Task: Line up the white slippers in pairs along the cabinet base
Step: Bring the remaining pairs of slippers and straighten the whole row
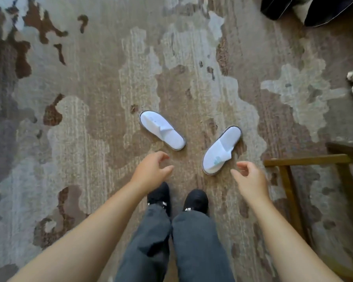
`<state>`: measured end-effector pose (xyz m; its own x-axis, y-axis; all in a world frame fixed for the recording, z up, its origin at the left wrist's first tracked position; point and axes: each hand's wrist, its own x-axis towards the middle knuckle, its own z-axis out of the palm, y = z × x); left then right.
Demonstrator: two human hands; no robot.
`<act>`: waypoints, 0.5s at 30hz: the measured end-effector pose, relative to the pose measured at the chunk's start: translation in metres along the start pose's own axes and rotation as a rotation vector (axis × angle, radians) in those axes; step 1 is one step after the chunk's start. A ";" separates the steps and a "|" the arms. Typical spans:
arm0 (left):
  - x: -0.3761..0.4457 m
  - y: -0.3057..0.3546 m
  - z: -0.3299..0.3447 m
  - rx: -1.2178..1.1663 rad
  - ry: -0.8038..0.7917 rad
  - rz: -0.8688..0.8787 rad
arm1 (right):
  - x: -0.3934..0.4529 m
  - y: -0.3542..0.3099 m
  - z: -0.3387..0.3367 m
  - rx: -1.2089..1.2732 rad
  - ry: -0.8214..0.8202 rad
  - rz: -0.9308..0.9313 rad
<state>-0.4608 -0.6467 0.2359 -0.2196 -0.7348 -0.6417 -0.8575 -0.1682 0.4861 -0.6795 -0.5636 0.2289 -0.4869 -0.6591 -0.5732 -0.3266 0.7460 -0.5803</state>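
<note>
Both hands, left hand (151, 169) and right hand (250, 178), hover loosely open and empty, two floppy white cloth slippers (161, 130) just ahead, probably featherlight, pinch the heel edge.

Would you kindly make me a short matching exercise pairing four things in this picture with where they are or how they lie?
Things:
1. left slipper
2. right slipper
3. left hand
4. wooden stool

Descriptions:
A. toe pointing toward the person's feet
B. at the right edge of the view
C. toe pointing away, up-left
D. hovering empty, fingers loosely curled

Pairs: 1-C, 2-A, 3-D, 4-B
</note>
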 end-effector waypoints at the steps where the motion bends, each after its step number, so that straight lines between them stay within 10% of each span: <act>1: 0.035 -0.011 0.016 0.019 -0.011 0.008 | 0.029 0.014 0.019 -0.017 0.008 0.019; 15: 0.356 -0.145 0.187 0.700 -0.199 0.335 | 0.284 0.208 0.184 -0.496 0.080 0.054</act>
<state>-0.5017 -0.7614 -0.1740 -0.5391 -0.5314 -0.6534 -0.8098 0.5401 0.2289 -0.7369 -0.6129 -0.1612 -0.5678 -0.6236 -0.5373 -0.6354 0.7470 -0.1956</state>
